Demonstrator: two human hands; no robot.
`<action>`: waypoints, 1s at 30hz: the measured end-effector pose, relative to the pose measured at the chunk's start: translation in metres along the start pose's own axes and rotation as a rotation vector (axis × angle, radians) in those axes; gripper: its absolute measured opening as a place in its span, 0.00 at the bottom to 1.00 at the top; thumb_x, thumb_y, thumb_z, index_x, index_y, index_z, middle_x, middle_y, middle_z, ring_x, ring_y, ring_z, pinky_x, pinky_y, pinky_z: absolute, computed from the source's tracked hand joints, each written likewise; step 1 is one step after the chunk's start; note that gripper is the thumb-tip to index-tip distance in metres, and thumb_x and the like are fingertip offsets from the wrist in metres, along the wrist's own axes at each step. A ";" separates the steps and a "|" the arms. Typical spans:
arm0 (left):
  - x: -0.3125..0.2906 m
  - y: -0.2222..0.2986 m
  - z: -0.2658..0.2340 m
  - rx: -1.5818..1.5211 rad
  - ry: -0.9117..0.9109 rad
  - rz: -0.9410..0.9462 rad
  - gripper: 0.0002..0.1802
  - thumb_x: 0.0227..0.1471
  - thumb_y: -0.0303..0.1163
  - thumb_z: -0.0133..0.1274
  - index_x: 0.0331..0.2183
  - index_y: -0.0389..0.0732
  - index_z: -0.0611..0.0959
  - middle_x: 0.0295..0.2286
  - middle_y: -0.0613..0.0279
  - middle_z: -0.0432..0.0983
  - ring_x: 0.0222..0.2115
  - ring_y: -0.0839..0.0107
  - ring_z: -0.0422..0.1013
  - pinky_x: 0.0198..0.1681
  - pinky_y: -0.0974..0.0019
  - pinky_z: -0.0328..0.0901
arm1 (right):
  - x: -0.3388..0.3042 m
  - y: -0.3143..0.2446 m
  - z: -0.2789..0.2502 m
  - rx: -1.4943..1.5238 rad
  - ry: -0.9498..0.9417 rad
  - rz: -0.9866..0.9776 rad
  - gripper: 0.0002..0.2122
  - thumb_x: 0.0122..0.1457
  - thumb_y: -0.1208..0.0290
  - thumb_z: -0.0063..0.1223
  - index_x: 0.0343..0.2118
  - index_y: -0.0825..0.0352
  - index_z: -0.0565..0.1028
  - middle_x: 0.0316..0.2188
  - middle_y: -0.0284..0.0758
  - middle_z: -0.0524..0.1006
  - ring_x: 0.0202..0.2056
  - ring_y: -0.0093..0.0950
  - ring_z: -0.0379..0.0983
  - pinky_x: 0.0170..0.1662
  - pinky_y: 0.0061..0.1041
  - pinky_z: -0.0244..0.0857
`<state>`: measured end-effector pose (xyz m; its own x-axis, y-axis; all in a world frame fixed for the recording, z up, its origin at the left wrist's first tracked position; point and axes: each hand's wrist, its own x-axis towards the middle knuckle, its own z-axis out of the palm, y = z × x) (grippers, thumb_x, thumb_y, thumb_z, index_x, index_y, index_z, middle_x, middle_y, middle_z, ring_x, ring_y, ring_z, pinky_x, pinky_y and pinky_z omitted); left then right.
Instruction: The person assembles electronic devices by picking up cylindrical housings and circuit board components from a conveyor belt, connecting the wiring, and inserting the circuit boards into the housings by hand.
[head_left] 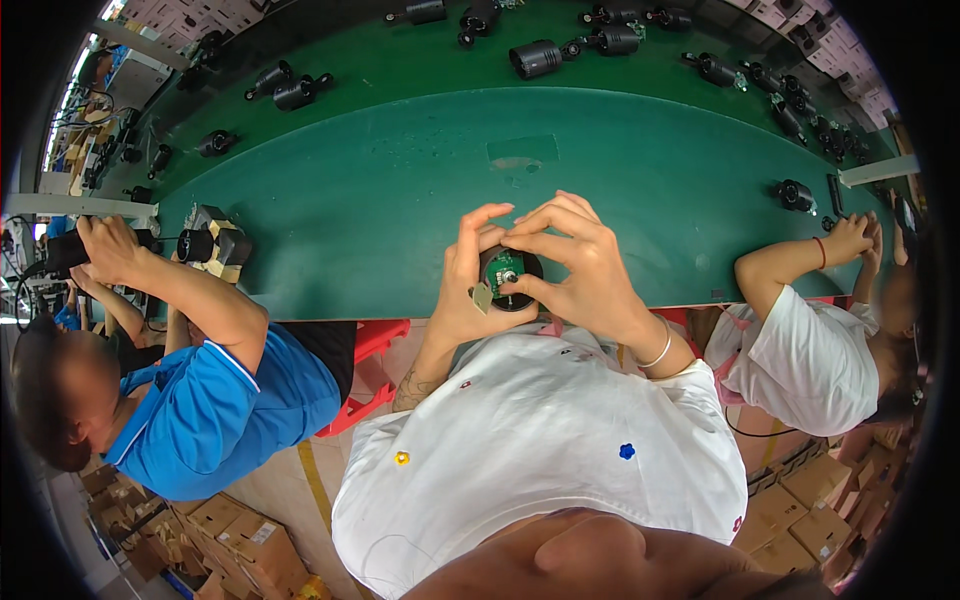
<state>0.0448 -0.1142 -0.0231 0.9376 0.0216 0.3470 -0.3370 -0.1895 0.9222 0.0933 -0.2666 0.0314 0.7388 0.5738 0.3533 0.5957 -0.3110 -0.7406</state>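
Note:
A small black round camera part point(510, 278) with a green circuit board showing in its open end is held in front of me, at the near edge of the green table point(400, 200). My left hand point(468, 280) grips its left side, fingers curled over the top. My right hand point(570, 265) wraps the right side, with fingertips on the board and rim. A small tan tag hangs just below the part by my left thumb.
Several black camera bodies point(535, 58) lie along the far side of the table. A person in a blue shirt point(215, 400) works at my left, holding a black part. A person in white point(800, 350) sits at my right. Cardboard boxes point(240, 540) are stacked on the floor.

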 end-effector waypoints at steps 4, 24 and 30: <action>0.000 0.003 0.000 -0.079 -0.052 -0.126 0.50 0.22 0.23 0.66 0.53 0.34 0.64 0.30 0.57 0.78 0.25 0.70 0.73 0.29 0.72 0.66 | 0.003 0.003 -0.005 0.066 -0.067 0.062 0.17 0.33 0.80 0.67 0.32 0.67 0.81 0.33 0.30 0.78 0.38 0.28 0.72 0.57 0.42 0.59; 0.004 0.009 -0.005 -0.073 -0.102 0.006 0.47 0.24 0.23 0.65 0.52 0.34 0.65 0.25 0.60 0.78 0.21 0.73 0.70 0.27 0.74 0.64 | 0.006 -0.003 -0.010 -0.100 -0.106 -0.144 0.16 0.34 0.79 0.66 0.32 0.65 0.80 0.29 0.30 0.77 0.34 0.27 0.70 0.56 0.39 0.60; 0.005 0.009 -0.006 -0.125 -0.093 -0.068 0.50 0.24 0.24 0.67 0.53 0.35 0.62 0.28 0.58 0.78 0.25 0.72 0.72 0.29 0.73 0.66 | 0.016 -0.001 -0.014 -0.007 -0.113 -0.090 0.18 0.31 0.78 0.68 0.32 0.66 0.80 0.29 0.30 0.78 0.34 0.28 0.71 0.54 0.36 0.62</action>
<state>0.0463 -0.1097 -0.0120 0.9604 -0.0616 0.2715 -0.2754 -0.0668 0.9590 0.1090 -0.2680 0.0455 0.6422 0.6811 0.3517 0.6608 -0.2593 -0.7044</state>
